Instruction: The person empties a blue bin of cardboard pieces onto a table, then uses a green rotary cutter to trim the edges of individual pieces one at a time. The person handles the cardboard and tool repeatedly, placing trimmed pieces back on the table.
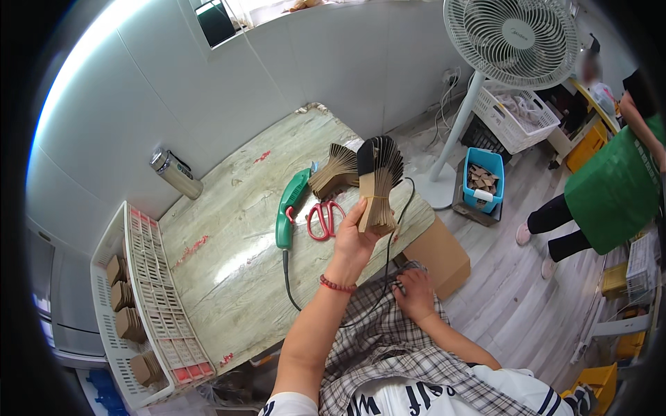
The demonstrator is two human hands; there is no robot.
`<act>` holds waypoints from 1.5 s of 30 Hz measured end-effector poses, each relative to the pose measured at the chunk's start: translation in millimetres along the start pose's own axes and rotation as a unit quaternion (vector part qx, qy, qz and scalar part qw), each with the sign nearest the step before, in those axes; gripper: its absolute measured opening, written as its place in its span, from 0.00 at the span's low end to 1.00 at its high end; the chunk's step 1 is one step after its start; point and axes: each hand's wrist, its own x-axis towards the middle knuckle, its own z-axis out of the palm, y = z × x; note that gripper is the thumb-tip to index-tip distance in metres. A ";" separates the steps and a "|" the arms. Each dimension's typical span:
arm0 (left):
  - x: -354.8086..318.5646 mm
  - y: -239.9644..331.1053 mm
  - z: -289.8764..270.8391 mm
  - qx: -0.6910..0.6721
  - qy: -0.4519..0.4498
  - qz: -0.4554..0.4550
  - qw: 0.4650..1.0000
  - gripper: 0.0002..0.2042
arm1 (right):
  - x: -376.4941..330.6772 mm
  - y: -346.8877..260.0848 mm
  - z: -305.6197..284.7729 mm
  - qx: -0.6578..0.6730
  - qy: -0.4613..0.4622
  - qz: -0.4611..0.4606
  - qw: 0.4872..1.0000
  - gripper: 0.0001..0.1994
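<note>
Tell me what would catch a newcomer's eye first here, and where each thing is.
First, the fanned bundle of dark-topped brown card pieces, held in the left hand near mid-picture. Next, the green corded tool lying on the table, left of the bundle. A white standing fan at the upper right and a person's green apron at the right also stand out.
</note>
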 end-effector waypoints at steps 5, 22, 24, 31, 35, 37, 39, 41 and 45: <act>0.8 4.4 3.1 0.078 0.076 0.039 0.993 0.18 | 3.7 -3.8 -3.3 0.004 -0.006 0.017 1.000 0.12; -48.2 59.4 -27.6 0.834 0.090 0.523 0.151 0.26 | 10.1 -6.6 -2.7 0.017 0.000 0.009 1.000 0.12; -62.2 74.0 -29.2 0.851 0.083 0.512 0.082 0.21 | 10.4 -5.6 -1.1 0.016 -0.002 0.007 1.000 0.12; -97.1 109.6 -42.6 0.867 0.075 0.490 -0.057 0.16 | 7.6 -7.5 5.5 -0.008 -0.023 0.016 1.000 0.12; -107.5 129.1 -56.5 0.884 0.093 0.449 -0.091 0.17 | 11.1 -13.3 5.8 -0.017 -0.031 0.011 0.999 0.11; -108.1 141.4 -67.3 0.894 0.119 0.426 -0.075 0.20 | 11.3 -12.7 5.8 -0.030 -0.035 0.005 0.999 0.11; -109.2 156.1 -91.7 0.888 0.199 0.412 -0.041 0.21 | 12.7 -15.5 5.6 -0.034 -0.037 0.006 0.999 0.11; -109.0 166.1 -113.1 0.867 0.258 0.426 -0.016 0.20 | 12.8 -14.9 5.5 -0.041 -0.050 0.008 0.998 0.11; -119.4 156.9 -189.3 0.917 0.274 0.291 0.006 0.23 | 13.4 -14.6 7.3 -0.035 -0.044 -0.001 0.998 0.10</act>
